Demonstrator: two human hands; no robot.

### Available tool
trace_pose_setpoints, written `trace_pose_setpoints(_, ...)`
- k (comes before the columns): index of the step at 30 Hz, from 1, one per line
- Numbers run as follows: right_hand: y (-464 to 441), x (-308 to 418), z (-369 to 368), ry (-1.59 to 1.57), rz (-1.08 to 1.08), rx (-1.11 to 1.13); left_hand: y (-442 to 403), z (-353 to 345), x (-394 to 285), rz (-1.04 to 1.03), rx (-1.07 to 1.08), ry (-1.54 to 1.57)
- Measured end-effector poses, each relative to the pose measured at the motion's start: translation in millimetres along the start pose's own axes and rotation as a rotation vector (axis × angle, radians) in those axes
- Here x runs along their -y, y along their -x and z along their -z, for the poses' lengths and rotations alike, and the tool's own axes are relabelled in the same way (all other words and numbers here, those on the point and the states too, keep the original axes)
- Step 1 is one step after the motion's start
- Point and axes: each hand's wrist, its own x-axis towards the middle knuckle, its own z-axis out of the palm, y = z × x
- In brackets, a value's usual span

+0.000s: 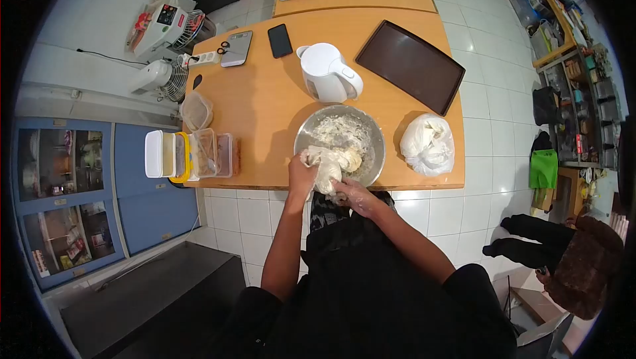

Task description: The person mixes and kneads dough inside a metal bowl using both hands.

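Note:
A round metal bowl point(304, 135) stands at the table's front edge with crumbly pale flour mix point(344, 130) in it. Over the bowl's near left part is a clear plastic bag point(326, 172) with pale dough-like stuff point(349, 159) at its mouth. My left hand point(302, 175) is closed round the bag's left side. Flour-dusted, my right hand point(356, 196) grips the bag's lower right side at the bowl's near rim. Some of its fingers are hidden by the bag.
A white kettle point(321, 71) stands behind the bowl, a tied white bag point(427, 145) to its right. Further out are a dark tray point(411, 66), a phone point(279, 40), scales point(236, 49) and plastic tubs point(205, 150). Another person point(576, 259) is at the right.

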Motion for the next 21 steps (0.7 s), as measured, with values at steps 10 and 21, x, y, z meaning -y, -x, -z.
trace_pose_setpoints(10, 9.6, -0.6, 5.0, -0.092, 0.058, -0.021, 4.8, -9.1, -34.2, -0.043, 0.072, -0.04)
trace_pose_setpoints(21, 8.4, -7.8, 3.3, 0.036, 0.067, 0.042, 31.3, 9.8, -26.0, -0.047, 0.094, 0.011)
